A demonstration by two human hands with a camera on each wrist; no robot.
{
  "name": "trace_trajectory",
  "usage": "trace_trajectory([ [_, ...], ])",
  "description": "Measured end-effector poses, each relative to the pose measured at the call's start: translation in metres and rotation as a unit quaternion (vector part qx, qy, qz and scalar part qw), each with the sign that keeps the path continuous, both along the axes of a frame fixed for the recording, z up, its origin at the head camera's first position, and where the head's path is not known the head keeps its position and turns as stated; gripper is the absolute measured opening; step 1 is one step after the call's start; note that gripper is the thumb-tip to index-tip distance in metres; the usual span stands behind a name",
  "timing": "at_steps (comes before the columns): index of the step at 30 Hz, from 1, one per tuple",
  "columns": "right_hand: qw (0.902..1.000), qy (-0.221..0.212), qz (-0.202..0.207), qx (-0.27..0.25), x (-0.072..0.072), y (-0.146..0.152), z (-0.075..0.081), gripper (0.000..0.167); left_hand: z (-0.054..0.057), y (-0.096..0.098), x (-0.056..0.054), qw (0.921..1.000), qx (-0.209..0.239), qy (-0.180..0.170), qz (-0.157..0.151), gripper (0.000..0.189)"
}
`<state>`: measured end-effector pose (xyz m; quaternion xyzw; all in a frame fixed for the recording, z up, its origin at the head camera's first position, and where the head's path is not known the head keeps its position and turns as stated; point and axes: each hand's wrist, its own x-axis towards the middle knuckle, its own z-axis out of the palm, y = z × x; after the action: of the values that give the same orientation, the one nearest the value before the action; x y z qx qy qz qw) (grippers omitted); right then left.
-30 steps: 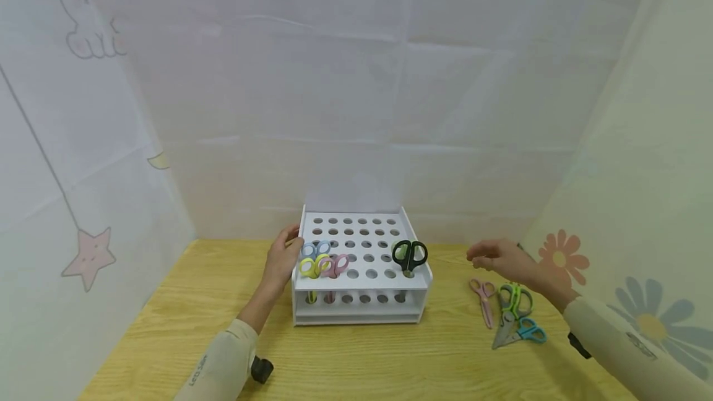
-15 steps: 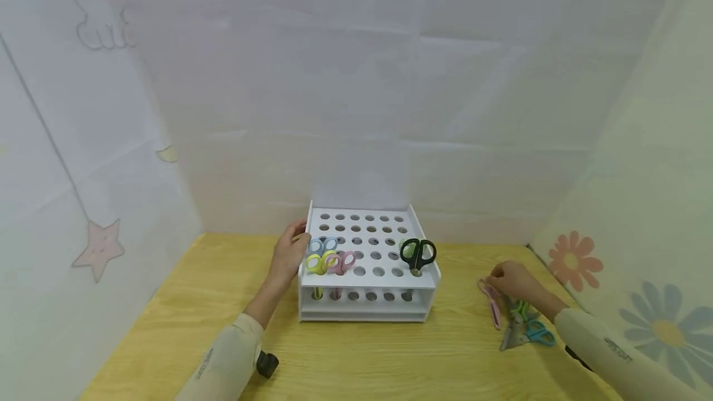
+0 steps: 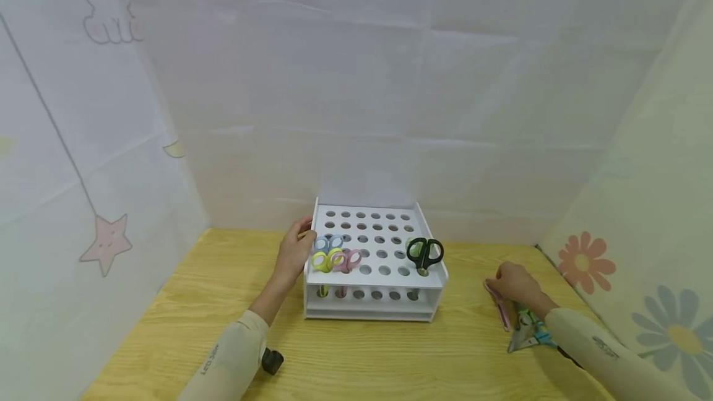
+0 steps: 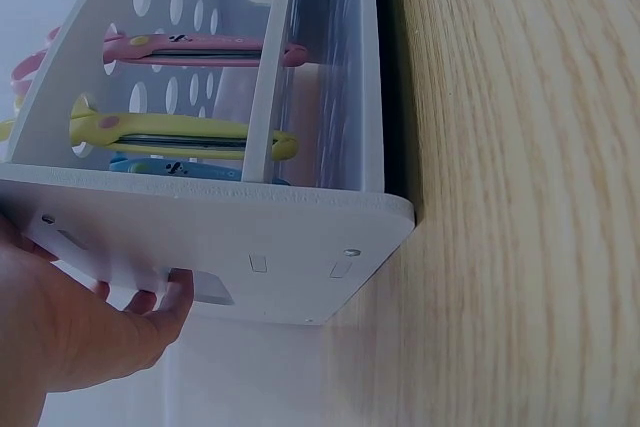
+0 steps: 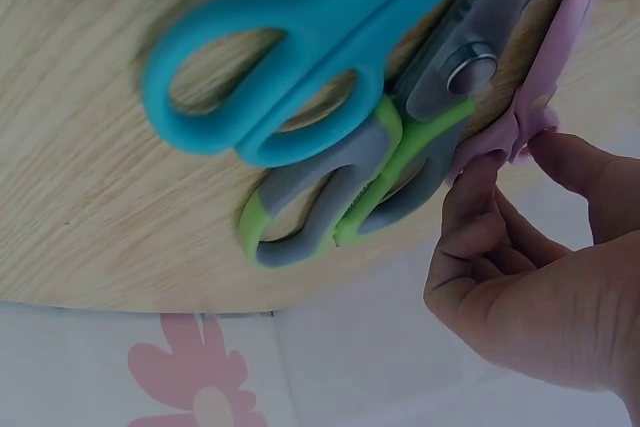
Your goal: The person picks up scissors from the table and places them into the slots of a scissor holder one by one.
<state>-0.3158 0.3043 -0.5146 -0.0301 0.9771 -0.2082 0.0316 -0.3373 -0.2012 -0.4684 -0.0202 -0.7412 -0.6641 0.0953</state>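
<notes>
A white rack with rows of round holes stands mid-table. My left hand holds its left side, fingertips hooked in the slot of the side panel in the left wrist view. Yellow scissors, pink scissors and light blue scissors hang in the left holes. Black-handled scissors hang at the rack's right. With thumb and fingers, my right hand pinches the handles of another pair of pink scissors at the table.
Green-and-grey scissors and turquoise scissors lie crossed beside the pink pair. A light green handle shows behind the black one. Printed white sheets enclose the wooden table at the back and sides.
My right hand has come down from above the loose scissors and taken hold of the pink pair's handles. The left hand stays on the rack; the head view has shifted slightly.
</notes>
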Motion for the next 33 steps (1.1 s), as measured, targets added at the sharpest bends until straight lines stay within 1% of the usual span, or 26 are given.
trace_trajectory([
  [6, 0.9999, -0.004, -0.01, -0.01, 0.0, -0.002, 0.0, 0.045, 0.002, 0.0, 0.001, 1.0, 0.001, -0.005, -0.005, 0.049],
  [11, 0.9992, 0.002, -0.01, -0.039, -0.002, 0.001, -0.003, 0.042, 0.003, -0.001, 0.001, 1.0, 0.001, -0.006, -0.007, 0.049],
  [13, 0.9986, 0.004, -0.014, -0.051, -0.005, 0.003, -0.004, 0.035, 0.002, -0.001, 0.001, 1.0, -0.001, -0.006, -0.006, 0.049],
  [15, 0.9983, 0.014, -0.018, -0.054, -0.006, 0.003, -0.002, 0.028, 0.002, -0.001, 0.0, 1.0, -0.003, -0.007, -0.003, 0.049],
  [16, 0.998, 0.018, -0.02, -0.057, -0.007, 0.002, 0.0, 0.026, 0.002, -0.001, 0.0, 1.0, -0.003, -0.006, -0.002, 0.049],
  [20, 0.9952, 0.031, -0.025, -0.089, -0.001, -0.006, 0.017, 0.038, 0.002, -0.001, 0.001, 0.9999, -0.009, -0.008, 0.003, 0.049],
  [21, 0.9942, 0.032, -0.023, -0.101, 0.0, -0.008, 0.02, 0.038, 0.003, -0.001, 0.002, 0.9999, -0.009, -0.007, 0.002, 0.049],
  [24, 0.9904, 0.041, -0.023, -0.13, 0.004, -0.012, 0.027, 0.039, 0.003, -0.001, 0.003, 0.9999, -0.014, -0.01, 0.001, 0.049],
  [26, 0.9894, 0.051, -0.025, -0.133, 0.005, -0.015, 0.03, 0.042, 0.004, -0.001, 0.004, 0.9998, -0.015, -0.013, -0.002, 0.049],
  [30, 0.9857, 0.079, -0.03, -0.146, 0.009, -0.023, 0.042, 0.043, 0.005, -0.001, 0.004, 0.9998, -0.012, -0.017, -0.006, 0.049],
  [33, 0.9806, 0.109, -0.03, -0.16, 0.014, -0.031, 0.058, 0.041, 0.005, -0.002, 0.003, 0.9998, -0.01, -0.016, -0.006, 0.05],
])
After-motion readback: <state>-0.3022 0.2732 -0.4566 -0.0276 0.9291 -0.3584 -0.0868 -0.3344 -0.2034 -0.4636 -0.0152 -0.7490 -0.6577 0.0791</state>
